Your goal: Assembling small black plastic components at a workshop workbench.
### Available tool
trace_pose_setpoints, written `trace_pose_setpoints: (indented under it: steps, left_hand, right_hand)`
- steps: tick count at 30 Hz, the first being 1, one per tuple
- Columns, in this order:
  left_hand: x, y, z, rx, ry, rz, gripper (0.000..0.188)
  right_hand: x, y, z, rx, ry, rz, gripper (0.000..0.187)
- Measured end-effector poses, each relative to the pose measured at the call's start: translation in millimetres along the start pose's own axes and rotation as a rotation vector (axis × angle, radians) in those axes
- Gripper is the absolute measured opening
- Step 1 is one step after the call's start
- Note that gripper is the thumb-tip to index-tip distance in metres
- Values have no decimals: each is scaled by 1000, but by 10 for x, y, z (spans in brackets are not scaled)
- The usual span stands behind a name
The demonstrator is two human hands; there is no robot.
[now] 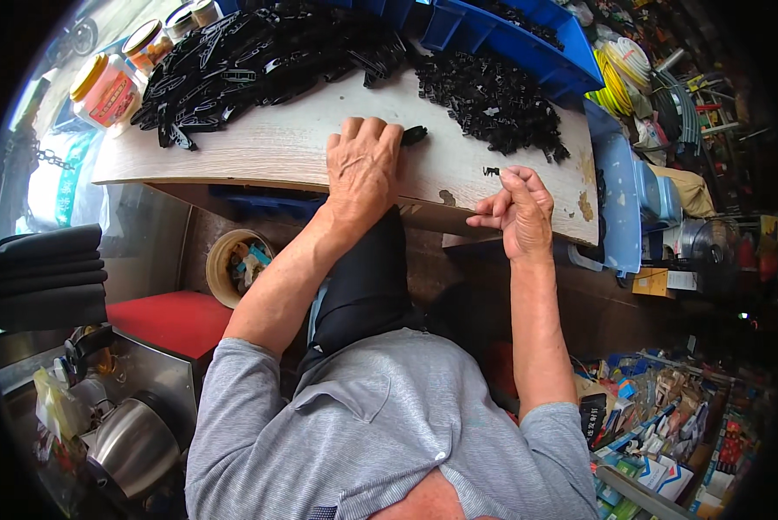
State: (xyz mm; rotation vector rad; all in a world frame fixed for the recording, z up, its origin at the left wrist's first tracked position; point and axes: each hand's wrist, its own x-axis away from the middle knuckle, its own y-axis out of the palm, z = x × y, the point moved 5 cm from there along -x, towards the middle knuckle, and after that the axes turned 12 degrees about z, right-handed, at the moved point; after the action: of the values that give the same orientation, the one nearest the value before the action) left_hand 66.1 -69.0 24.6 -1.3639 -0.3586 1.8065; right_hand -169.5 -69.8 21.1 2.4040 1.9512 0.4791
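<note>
My left hand (pixel 363 165) rests near the middle of the pale tabletop, its fingers curled round a black plastic piece (pixel 415 135) whose end sticks out to the right. The rest of that piece is hidden under the hand. Over the table's front edge on the right, my right hand (pixel 527 212) pinches a small black pronged part (pixel 492 172) between thumb and forefinger. Behind the right hand lies a heap of small black parts (pixel 493 104). A bigger pile of long black plastic pieces (pixel 259 65) spreads across the back left.
Blue bins (pixel 527 43) stand behind the small parts. Lidded jars (pixel 103 91) line the table's far left. Below the worn wooden table (pixel 259 160) are a round waste bin (pixel 224 269) and a red surface (pixel 172 321). Shelves of goods (pixel 666 425) fill the lower right.
</note>
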Motion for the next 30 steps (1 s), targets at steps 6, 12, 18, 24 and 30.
trace_pose_setpoints:
  steps: [6, 12, 18, 24, 30]
  left_hand:
    - [14, -62, 155, 359, -54, 38, 26]
    - [162, 259, 502, 1170, -590, -299, 25]
    - [143, 297, 604, 1327, -756, -456, 27]
    - [106, 311, 556, 1260, -729, -430, 27]
    - [63, 288, 543, 1241, -903, -472, 26]
  right_hand:
    - [27, 102, 2, -76, 1, -59, 15]
    - [48, 180, 33, -161, -21, -171, 14]
    - [43, 157, 5, -137, -11, -123, 15]
    - [-16, 144, 37, -107, -2, -163, 17]
    - [9, 191, 12, -96, 87, -151, 15]
